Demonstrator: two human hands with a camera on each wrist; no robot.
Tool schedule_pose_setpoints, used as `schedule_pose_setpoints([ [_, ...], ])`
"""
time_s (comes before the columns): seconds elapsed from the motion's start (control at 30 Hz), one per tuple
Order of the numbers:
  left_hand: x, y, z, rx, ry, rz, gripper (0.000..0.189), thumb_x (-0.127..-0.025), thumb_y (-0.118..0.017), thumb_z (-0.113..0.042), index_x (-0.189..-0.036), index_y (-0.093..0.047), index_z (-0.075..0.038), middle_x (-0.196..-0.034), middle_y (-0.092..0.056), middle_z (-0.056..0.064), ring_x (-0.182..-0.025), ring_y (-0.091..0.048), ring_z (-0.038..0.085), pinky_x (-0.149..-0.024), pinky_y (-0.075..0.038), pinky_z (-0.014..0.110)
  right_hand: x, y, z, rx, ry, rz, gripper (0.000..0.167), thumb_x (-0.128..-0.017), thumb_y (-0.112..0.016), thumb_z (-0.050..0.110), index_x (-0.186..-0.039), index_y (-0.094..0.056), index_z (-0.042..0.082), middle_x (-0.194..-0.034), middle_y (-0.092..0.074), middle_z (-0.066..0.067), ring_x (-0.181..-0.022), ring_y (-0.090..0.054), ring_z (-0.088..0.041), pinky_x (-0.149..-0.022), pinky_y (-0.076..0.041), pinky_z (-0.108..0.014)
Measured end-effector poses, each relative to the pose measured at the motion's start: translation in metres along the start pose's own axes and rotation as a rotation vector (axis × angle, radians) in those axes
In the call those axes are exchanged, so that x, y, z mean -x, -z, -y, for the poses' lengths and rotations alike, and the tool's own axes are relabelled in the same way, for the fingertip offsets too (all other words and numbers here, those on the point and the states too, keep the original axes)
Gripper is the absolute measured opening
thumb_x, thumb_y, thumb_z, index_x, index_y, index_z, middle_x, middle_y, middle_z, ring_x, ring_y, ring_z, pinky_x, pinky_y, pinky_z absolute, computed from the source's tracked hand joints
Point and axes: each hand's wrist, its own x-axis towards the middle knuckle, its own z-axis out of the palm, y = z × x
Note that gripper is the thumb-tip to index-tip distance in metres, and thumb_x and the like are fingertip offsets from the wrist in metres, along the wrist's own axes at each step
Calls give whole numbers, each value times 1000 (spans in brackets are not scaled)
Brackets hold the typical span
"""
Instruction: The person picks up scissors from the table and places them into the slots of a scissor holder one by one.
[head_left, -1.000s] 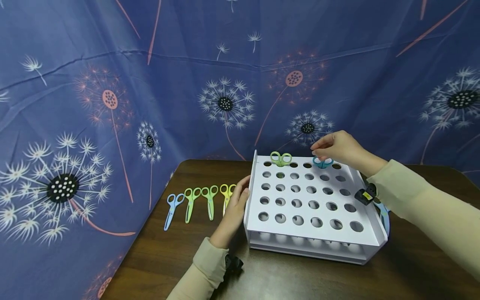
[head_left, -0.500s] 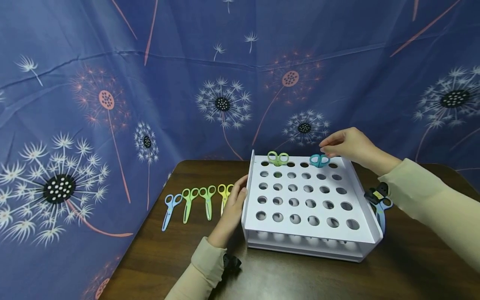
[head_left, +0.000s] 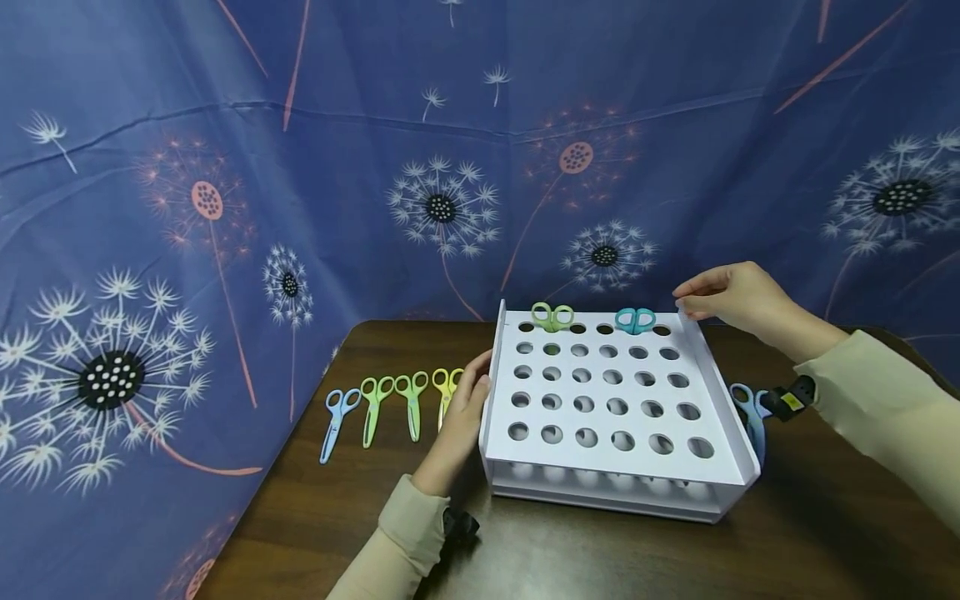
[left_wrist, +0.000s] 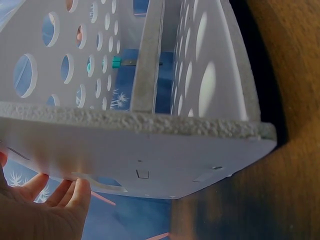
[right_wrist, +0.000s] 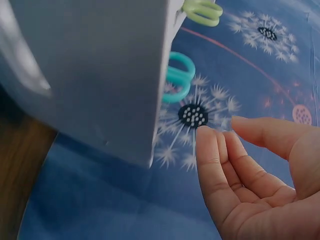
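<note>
A white rack (head_left: pixel 558 457) with rows of round holes stands on the table. Teal-handled scissors (head_left: pixel 635 323) and green-handled scissors (head_left: pixel 552 322) sit in its back row, handles up. My left hand (head_left: pixel 460 417) rests against the rack's left side panel; in the left wrist view its fingertips touch the outer face near a slot. The right hand (head_left: pixel 738 296) hovers by the rack's back right corner, fingers loosely bent. Nothing lies between its thumb and fingertips (right_wrist: pixel 206 137) in the right wrist view, where the teal handles show apart from them.
Left of the rack lie blue scissors (head_left: pixel 333 423), two pairs of green scissors (head_left: pixel 372 412) and yellow scissors (head_left: pixel 444 388), partly hidden by the left hand. More blue scissors (head_left: pixel 756 412) are at the rack's right. A patterned blue cloth (head_left: pixel 360 250) hangs behind the wooden table (head_left: pixel 600 554).
My right hand has moved right, away from the teal scissors, which stay in their hole. The left hand keeps its place on the rack. The head view has shifted slightly.
</note>
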Motion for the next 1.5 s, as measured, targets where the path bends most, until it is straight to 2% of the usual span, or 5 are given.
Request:
schedule_pose_setpoints([
  [0.17, 3, 1, -3, -8, 15, -13, 44, -107, -34, -25, -149, -34, -13, -145, -43, 13, -127, -45, 28, -103, -39, 36, 5, 5, -9, 8, -4, -22, 51, -94, -62, 39, -125, -61, -1, -124, -62, -25, -95, -68, -28, -93, -42, -63],
  [0.57, 7, -2, -3, -23, 29, 1, 44, -107, -34, -28, -149, -34, -16, -146, -42, 12, -129, -44, 28, -104, -37, 41, 14, 10, -32, -14, -33, -6, 52, -93, -63, 39, -125, -61, -3, -109, -70, -17, -80, -69, -11, -92, -42, -63],
  [0.93, 5, -5, -2, -17, 29, 8, 44, -107, -35, -27, -149, -34, -16, -145, -43, 12, -127, -46, 27, -102, -39, 36, 23, 19, -54, -11, -55, 10, 58, -93, -62, 44, -126, -59, -3, -109, -71, -16, -80, -69, -8, -95, -39, -66],
  [1.37, 2, -5, -3, -4, 34, -3, 44, -106, -36, -29, -149, -34, -19, -144, -45, 12, -124, -48, 28, -100, -41, 35, 26, 24, -75, -59, -97, 21, 68, -88, -65, 51, -129, -58, -3, -102, -74, -3, -78, -68, -2, -97, -34, -68],
  [1.5, 3, -2, -2, -4, 24, -1, 45, -107, -34, -29, -150, -33, -16, -143, -44, 15, -125, -47, 30, -100, -41, 35, 27, 23, -81, -71, -108, 19, 63, -90, -65, 47, -127, -59, -4, -105, -73, -8, -78, -68, -3, -97, -34, -68],
])
